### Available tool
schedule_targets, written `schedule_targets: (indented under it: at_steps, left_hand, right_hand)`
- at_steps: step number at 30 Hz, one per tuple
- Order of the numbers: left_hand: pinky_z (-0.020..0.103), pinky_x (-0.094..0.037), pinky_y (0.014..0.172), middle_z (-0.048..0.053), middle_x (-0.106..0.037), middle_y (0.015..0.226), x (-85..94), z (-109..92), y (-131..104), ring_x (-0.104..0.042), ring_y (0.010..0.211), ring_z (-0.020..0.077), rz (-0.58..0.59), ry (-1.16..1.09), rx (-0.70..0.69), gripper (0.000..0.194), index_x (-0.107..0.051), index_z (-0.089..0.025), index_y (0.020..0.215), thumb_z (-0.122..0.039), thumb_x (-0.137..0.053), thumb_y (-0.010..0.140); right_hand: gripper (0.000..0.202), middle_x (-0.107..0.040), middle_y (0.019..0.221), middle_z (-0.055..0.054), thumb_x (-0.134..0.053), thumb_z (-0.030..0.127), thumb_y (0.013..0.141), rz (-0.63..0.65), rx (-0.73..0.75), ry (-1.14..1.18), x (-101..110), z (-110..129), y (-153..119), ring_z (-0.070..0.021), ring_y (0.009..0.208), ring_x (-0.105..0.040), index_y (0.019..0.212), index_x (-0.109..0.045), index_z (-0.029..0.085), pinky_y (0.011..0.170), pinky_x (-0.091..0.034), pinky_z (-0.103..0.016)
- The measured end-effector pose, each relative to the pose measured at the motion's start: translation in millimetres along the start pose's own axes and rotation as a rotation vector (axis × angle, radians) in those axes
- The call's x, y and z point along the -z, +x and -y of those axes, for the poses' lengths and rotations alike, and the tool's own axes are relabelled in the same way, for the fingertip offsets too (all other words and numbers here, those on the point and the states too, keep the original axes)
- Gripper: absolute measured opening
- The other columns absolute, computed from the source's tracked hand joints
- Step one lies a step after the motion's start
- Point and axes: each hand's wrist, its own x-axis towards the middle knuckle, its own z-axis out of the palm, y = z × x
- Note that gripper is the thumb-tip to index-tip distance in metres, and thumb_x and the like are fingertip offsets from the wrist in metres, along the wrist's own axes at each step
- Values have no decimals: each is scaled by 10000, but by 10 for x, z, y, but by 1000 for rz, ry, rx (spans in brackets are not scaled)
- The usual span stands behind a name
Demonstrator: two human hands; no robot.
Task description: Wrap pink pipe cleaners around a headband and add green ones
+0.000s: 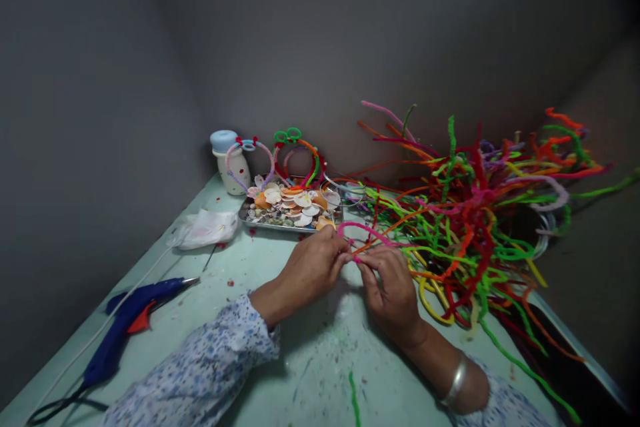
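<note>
Over the middle of the table, both hands come together on a bright pink pipe cleaner [367, 230] that is bent into a loop. My left hand [315, 263] pinches it from the left side. From the right, the fingers of my right hand [393, 287] are closed on it close to the left fingertips. A small pink knot or twist shows between the two hands. An orange strand passes right behind the fingers; whether it is held, I cannot tell. A metal tray [280, 230] of shells stands just beyond the left hand.
A large tangle of coloured pipe cleaners [480, 213] spreads over the right side. At left lies a blue glue gun [135, 313] with its cord. A white plastic bag [207, 230], a blue-lidded bottle [233, 163] and pipe-cleaner hoops [250, 143] sit behind. A green piece [354, 400] lies in front.
</note>
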Motion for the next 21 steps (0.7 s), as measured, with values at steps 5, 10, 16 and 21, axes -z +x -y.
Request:
schedule_targets:
  at_steps: [5,10,16,21]
  left_hand:
    - [284,-423,733,36,-546,859,35,-4,0,-539,813,171,-14,-135,18,198,-672,-209,948,-310,-511,893]
    - [261,-422,726,21,-552,884,33,-26,1,-521,785,144,-209,-378,75,314,-585,-254,1171,-257,-566,858]
    - [249,-420,651,40,-588,894,-157,27,32,-505,692,122,-207,-589,329,296,-639,-152,1021,-282,-663,757]
    - [264,-421,677,54,-615,872,-201,9,45,-541,758,151,-117,-691,308,187,-691,-137,872,-282,-648,762]
  right_hand:
    - [201,-606,868,-58,-551,67,831,-23,-10,-5,3,-33,-18,-213,879,-542,992,-564,186,789,-440,-412]
    - [156,-604,867,-56,-537,99,856,-103,-150,1,-7,-94,-22,-206,866,-543,974,-576,193,795,-444,-412]
    - [152,-599,852,-52,-534,104,858,-129,-193,35,-18,-104,-19,-203,856,-547,972,-582,191,797,-451,-410]
    - [187,-606,867,-55,-552,82,835,-92,-98,29,-7,-69,-14,-206,863,-552,983,-578,193,782,-452,-407]
